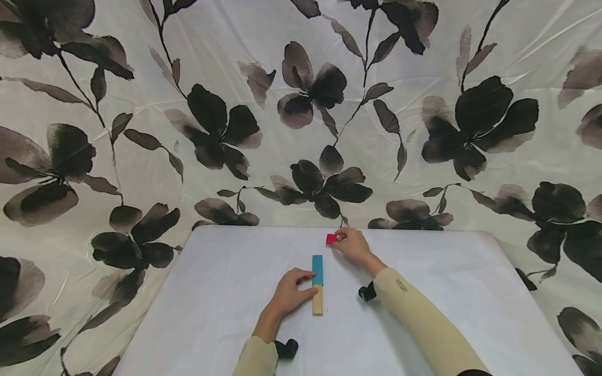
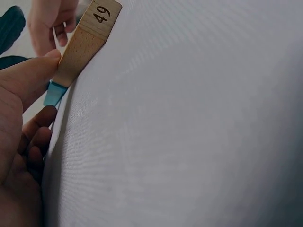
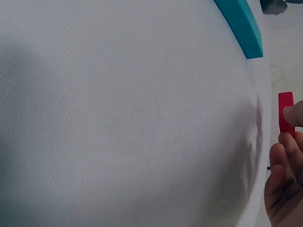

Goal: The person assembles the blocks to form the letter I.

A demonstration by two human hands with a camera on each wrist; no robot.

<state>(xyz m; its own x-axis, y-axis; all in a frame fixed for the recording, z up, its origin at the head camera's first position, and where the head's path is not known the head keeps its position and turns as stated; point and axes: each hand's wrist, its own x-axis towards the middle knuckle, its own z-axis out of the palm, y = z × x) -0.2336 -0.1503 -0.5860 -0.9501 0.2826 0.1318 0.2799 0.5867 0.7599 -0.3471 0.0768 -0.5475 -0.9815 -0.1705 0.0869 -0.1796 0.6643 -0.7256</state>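
A turquoise block (image 1: 317,269) and a plain wooden block (image 1: 317,300) lie end to end in an upright line on the white table. At their left side is my left hand (image 1: 288,293), index fingertip at the turquoise block and thumb against the wooden one. The number 49 is printed on the wooden block's near end (image 2: 102,14). My right hand (image 1: 354,245) pinches a small red block (image 1: 331,238) between thumb and fingers, beyond the turquoise block and slightly right of it. In the right wrist view, the red block (image 3: 286,112) shows its narrow side under the thumb.
The white tabletop (image 1: 211,292) ends at a straight far edge just behind my right hand. Past it hangs a pale cloth (image 1: 263,31) with dark flowers. Black wrist cameras (image 1: 287,349) sit low beside both sleeves.
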